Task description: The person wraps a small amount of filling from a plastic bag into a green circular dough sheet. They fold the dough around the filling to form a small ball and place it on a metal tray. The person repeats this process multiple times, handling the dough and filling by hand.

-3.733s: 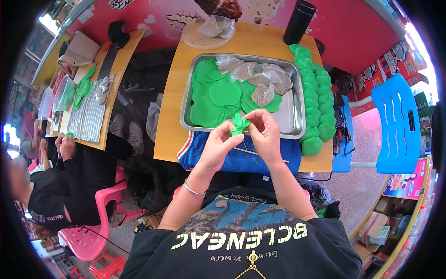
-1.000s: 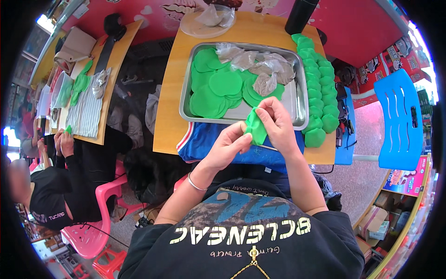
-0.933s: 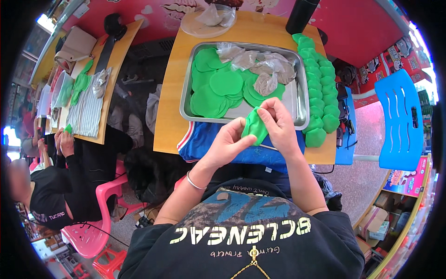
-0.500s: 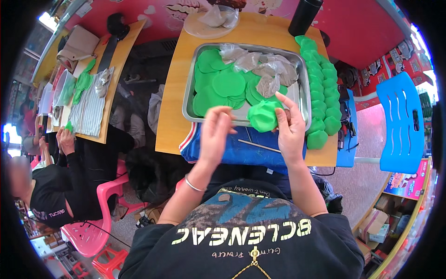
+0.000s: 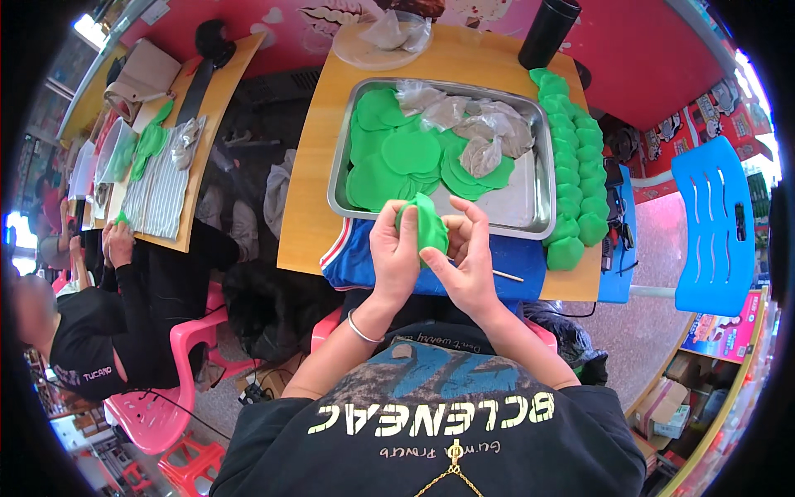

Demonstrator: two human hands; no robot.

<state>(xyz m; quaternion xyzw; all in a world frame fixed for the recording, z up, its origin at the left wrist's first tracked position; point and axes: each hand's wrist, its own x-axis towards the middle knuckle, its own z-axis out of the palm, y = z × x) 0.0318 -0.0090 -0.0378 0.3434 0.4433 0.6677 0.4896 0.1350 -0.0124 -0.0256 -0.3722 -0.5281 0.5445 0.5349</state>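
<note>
A folded green round wrapper (image 5: 430,225), soft and dough-like, is held up before the front edge of the metal tray (image 5: 530,224). My left hand (image 5: 393,255) closes around its left side, thumb against the face. My right hand (image 5: 469,269) pinches its right side, thumb on the lower edge and fingers curled behind; those fingertips are partly hidden. In the tray lie overlapping flat green rounds (image 5: 411,154) and clear plastic bags of greyish-brown stuff (image 5: 503,132). A thin pale stick (image 5: 508,275) lies on the blue cloth (image 5: 356,255) under my hands.
Rows of puffed green pieces (image 5: 565,195) line the tray's right side. A black cylinder (image 5: 548,33) and a round board (image 5: 358,51) stand at the back. A co-worker (image 5: 124,315) sits left at another table (image 5: 178,238). A blue chair (image 5: 719,224) stands right.
My left hand has moved right and taken hold of the green wrapper, which has shifted left and turned on edge. My right hand has moved left and down with it.
</note>
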